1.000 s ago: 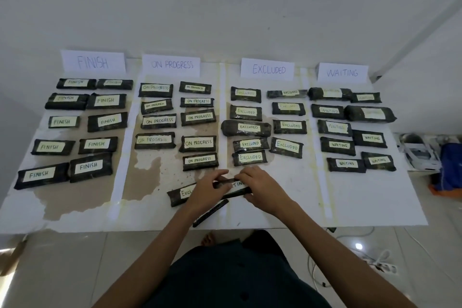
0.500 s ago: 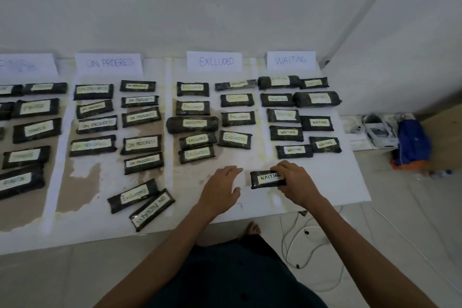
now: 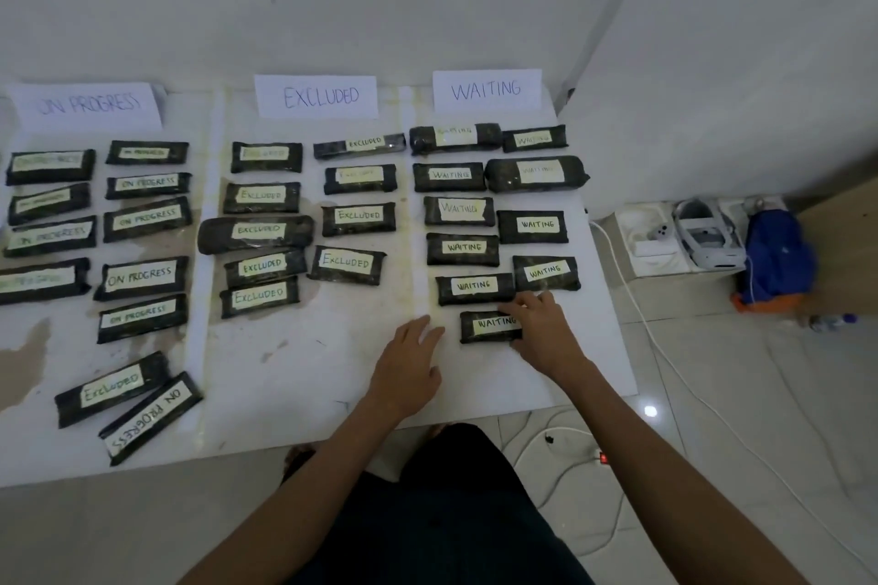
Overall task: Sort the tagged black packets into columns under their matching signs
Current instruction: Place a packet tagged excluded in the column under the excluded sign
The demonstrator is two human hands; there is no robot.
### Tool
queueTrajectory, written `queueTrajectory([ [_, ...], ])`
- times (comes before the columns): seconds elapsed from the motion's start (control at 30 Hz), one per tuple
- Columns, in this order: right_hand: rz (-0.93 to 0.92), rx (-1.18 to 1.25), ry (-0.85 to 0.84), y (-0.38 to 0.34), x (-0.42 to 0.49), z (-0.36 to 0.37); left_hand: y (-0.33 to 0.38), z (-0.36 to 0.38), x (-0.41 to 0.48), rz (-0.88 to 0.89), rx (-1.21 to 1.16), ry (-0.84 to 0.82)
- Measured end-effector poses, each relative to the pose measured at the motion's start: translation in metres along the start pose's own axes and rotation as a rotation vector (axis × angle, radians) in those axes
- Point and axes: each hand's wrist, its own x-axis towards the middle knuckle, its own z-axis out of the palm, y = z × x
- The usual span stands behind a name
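A black packet tagged WAITING (image 3: 487, 326) lies flat at the bottom of the column under the WAITING sign (image 3: 487, 89). My right hand (image 3: 541, 330) grips its right end, fingers over the top edge and thumb at the near edge. My left hand (image 3: 408, 363) hovers flat and relaxed just left of it, holding nothing. Two loose packets lie at the near left: one tagged EXCLUDED (image 3: 111, 389) and one tagged ON PROGRESS (image 3: 151, 417). Filled columns sit under the EXCLUDED sign (image 3: 317, 96) and the ON PROGRESS sign (image 3: 88, 105).
The white sheet (image 3: 304, 375) ends at a near edge, with tiled floor beyond. On the floor at the right are a white box with a headset (image 3: 703, 235), a blue bag (image 3: 774, 259), and white cables (image 3: 632, 299).
My right hand carried the WAITING packet from the near middle to the right and set it under the WAITING column. My left hand let go and followed. The view swung right.
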Motion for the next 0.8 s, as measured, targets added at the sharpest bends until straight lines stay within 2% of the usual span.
queueTrajectory([
  [0.2, -0.060, -0.011, 0.000, 0.011, 0.000, 0.007, 0.000, 0.007, 0.002, -0.003, 0.087, 0.071],
  [0.33, -0.148, -0.023, 0.034, -0.011, -0.003, 0.003, -0.005, -0.005, -0.010, -0.042, 0.090, 0.105],
  [0.8, -0.444, 0.013, -0.158, -0.212, 0.016, 0.035, -0.101, -0.076, -0.120, -0.247, 0.049, 0.261],
])
